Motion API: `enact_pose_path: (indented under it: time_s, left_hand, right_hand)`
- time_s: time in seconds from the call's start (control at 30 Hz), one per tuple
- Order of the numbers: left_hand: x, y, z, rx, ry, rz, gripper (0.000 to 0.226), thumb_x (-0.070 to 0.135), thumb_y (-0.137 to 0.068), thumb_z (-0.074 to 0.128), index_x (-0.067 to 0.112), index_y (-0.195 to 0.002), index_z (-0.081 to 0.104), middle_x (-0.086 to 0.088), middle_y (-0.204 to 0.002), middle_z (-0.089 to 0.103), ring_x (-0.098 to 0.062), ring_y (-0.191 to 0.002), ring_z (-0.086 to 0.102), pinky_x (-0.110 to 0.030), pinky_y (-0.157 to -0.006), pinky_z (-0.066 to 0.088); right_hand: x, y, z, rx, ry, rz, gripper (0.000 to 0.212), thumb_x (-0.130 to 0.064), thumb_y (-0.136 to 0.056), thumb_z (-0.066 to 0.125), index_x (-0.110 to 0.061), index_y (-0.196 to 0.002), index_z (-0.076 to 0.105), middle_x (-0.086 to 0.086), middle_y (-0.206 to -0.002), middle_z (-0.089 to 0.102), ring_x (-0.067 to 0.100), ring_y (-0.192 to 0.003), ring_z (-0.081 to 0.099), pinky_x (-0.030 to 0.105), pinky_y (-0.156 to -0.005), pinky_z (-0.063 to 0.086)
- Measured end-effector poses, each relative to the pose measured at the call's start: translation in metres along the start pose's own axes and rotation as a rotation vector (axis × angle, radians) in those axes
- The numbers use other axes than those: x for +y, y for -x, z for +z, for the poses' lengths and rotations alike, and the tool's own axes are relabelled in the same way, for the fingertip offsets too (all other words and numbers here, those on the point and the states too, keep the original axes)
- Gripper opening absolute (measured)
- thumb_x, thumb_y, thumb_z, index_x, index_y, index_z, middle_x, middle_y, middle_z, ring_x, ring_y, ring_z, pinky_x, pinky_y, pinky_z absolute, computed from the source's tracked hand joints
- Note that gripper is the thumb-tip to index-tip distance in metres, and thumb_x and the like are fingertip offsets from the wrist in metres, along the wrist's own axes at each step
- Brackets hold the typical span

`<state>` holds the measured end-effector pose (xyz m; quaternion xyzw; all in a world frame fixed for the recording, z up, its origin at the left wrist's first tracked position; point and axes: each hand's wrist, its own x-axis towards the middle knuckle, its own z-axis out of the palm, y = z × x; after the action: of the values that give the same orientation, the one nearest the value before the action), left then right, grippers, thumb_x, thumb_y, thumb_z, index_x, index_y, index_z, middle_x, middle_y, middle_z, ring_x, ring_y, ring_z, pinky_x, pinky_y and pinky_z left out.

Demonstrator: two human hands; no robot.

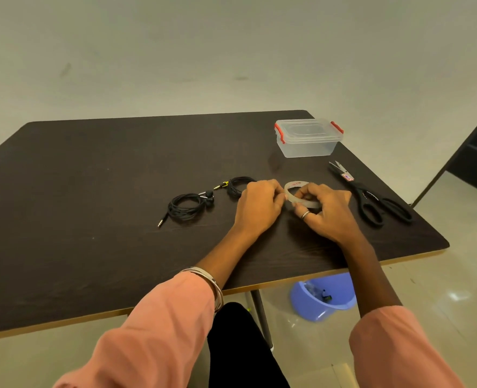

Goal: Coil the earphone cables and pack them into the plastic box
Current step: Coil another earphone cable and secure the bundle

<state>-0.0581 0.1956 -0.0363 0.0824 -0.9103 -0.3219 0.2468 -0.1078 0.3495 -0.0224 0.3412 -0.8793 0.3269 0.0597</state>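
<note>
We saw two hands on one dark table (pixel 91 177). The left hand (pixel 258 204) and right hand (pixel 325 212) were close together, both pinching one tape roll (pixel 294 196). Two coiled earphone cables (pixel 186 207) lay just left of the roll. One shut plastic box (pixel 307 138) and one pair of scissors (pixel 371 196) sat behind and right of it.

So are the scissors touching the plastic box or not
Apart. The head view shows bare dark table between the scissors' blade tips and the near wall of the plastic box.
</note>
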Motion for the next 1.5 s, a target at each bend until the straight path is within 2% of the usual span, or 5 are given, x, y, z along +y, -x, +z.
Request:
enact_pose_path:
  time_s: [0.2, 0.4, 0.63, 1.3, 1.5]
  left_hand:
    - [-0.003, -0.001, 0.001, 0.001, 0.074, -0.038, 0.008, 0.025, -0.080, 0.065, 0.019, -0.080, 0.072, 0.001, -0.072, 0.071, -0.015, -0.070, 0.065, -0.037, -0.067, 0.055]
    - [-0.005, -0.004, 0.000, -0.007, 0.122, -0.054, 0.009, 0.020, -0.080, 0.065, 0.021, -0.080, 0.074, 0.005, -0.069, 0.070, -0.008, -0.061, 0.060, -0.033, -0.063, 0.053]
    - [-0.005, -0.004, -0.002, -0.067, 0.128, -0.057, 0.018, 0.040, -0.082, 0.068, 0.023, -0.082, 0.074, 0.007, -0.070, 0.068, -0.005, -0.060, 0.056, -0.030, -0.060, 0.049]
    - [-0.003, -0.008, -0.002, -0.184, -0.050, -0.046, 0.022, 0.022, -0.097, 0.042, 0.019, -0.103, 0.064, 0.001, -0.098, 0.070, -0.018, -0.095, 0.062, -0.039, -0.081, 0.049]
    - [-0.003, -0.006, -0.003, -0.121, 0.040, -0.063, 0.031, 0.039, -0.096, 0.048, 0.016, -0.092, 0.068, 0.003, -0.075, 0.068, -0.016, -0.071, 0.061, -0.036, -0.066, 0.050]
  right_hand:
    - [0.007, -0.003, 0.004, 0.037, 0.094, -0.070, 0.023, -0.047, -0.080, 0.053, -0.029, -0.080, 0.066, -0.013, -0.079, 0.066, 0.008, -0.082, 0.056, 0.055, -0.082, 0.040]
    - [0.008, -0.005, 0.006, 0.044, 0.140, -0.109, 0.028, -0.041, -0.082, 0.051, -0.019, -0.077, 0.068, -0.004, -0.073, 0.067, 0.015, -0.075, 0.058, 0.039, -0.081, 0.031]
    - [0.010, -0.006, 0.005, 0.004, 0.091, -0.168, 0.018, -0.027, -0.084, 0.064, -0.011, -0.086, 0.073, 0.005, -0.086, 0.072, 0.020, -0.080, 0.061, 0.043, -0.073, 0.050]
    - [0.009, -0.006, 0.005, 0.032, 0.025, -0.106, 0.014, -0.020, -0.085, 0.067, -0.008, -0.090, 0.072, 0.005, -0.089, 0.071, 0.019, -0.077, 0.062, 0.041, -0.071, 0.054]
    - [0.008, -0.006, 0.005, 0.030, 0.034, -0.101, 0.013, -0.020, -0.084, 0.068, -0.010, -0.090, 0.072, 0.005, -0.089, 0.071, 0.016, -0.075, 0.061, 0.037, -0.069, 0.053]
